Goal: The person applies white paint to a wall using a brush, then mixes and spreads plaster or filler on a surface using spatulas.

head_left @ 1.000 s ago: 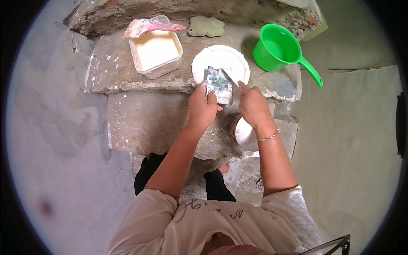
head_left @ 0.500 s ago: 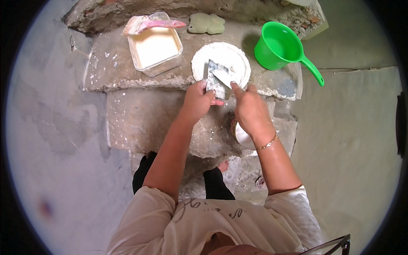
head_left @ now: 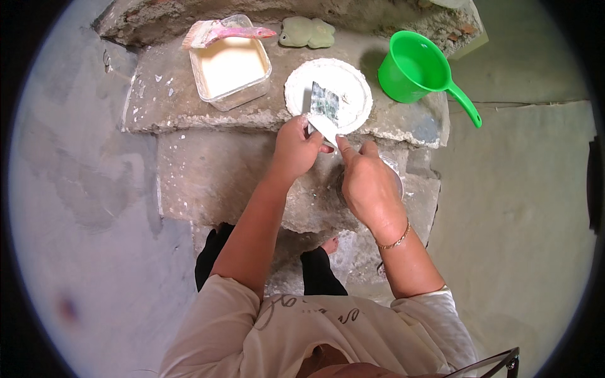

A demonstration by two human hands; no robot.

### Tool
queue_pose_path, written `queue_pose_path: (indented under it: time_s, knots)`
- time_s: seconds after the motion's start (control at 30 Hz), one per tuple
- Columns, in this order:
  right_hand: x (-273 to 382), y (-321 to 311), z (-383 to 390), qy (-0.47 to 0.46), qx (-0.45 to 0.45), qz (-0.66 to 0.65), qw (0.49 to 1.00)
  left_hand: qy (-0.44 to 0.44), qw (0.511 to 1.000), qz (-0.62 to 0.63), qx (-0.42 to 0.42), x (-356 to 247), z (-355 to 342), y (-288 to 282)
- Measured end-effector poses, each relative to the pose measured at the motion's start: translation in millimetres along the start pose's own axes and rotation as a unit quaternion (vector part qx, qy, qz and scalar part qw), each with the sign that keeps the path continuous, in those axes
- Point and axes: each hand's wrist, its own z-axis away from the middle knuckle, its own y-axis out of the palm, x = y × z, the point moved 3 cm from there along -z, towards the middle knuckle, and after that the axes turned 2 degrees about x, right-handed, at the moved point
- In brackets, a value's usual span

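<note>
My left hand (head_left: 295, 148) is closed on the lower end of a flat grey rectangular piece (head_left: 324, 101) smeared with white. It is held over a round plate (head_left: 358, 94) coated in white paste. In my right hand (head_left: 372, 186) is a putty knife, the handle hidden under my fingers. The pale putty knife blade (head_left: 324, 128) lies across the lower part of the grey piece, close to my left thumb, with my right index finger stretched along it. Beneath my right hand a round container (head_left: 395, 176) is partly covered.
On the upper concrete step (head_left: 157, 104), a clear tub (head_left: 238, 101) of cream-white liquid stands left, a pink-handled brush (head_left: 236, 34) across its top. A pale green animal-shaped object (head_left: 307, 33) is behind the plate. A green dipper (head_left: 409, 75) sits right, its handle past the step's edge.
My right hand has drawn the putty knife down the grey piece toward me. The blade now lies near my left thumb, and more of the grey surface shows.
</note>
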Motion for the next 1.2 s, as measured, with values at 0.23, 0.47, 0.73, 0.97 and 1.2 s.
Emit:
queue_pose_path:
  time_s: [0.23,0.47,0.73,0.97,1.2]
  knots:
    - [-22.2,9.0,-33.8,-0.048,-0.08,-0.061,0.994,-0.004,1.0,-0.005,0.013,2.9,4.0,12.2]
    - [-25.8,19.6,-48.1,0.007,-0.062,-0.061,0.996,-0.024,0.999,-0.016,0.017,-9.5,9.0,6.6]
    - [-55.3,1.0,-40.5,-0.017,-0.049,-0.119,0.992,0.095,0.948,-0.271,-0.138,-9.9,26.4,-6.1]
    - [-65.9,13.3,-30.1,0.007,-0.059,-0.127,0.99,0.244,0.82,-0.514,-0.064,-24.5,28.9,5.4]
    - [-81.2,-4.6,-22.8,-0.018,-0.13,-0.216,0.968,0.35,0.746,-0.548,-0.144,-62.6,20.7,18.3]
